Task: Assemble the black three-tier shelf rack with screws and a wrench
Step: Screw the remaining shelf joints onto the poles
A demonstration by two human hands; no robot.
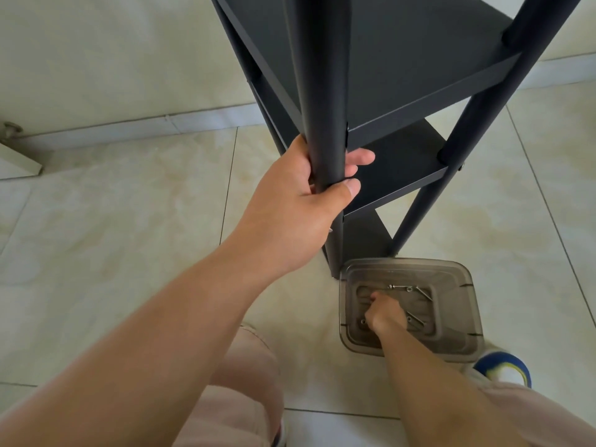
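Beige tiled floor (113, 221); blue-white shoe (506, 371) lower right.

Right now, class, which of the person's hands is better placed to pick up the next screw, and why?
The right hand: it is already reaching inside the smoky translucent plastic container beside the loose silver screws. The left hand grips the black rack's round post.

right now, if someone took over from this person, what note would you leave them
Left hand: grips the near round post of the standing black three-tier shelf rack.
Right hand: reaching into the smoky clear plastic container on the tiled floor, fingers curled among loose silver screws; whether it holds one is unclear.
Done: shelves mounted on posts.
Left: fit remaining screws; no wrench in view.
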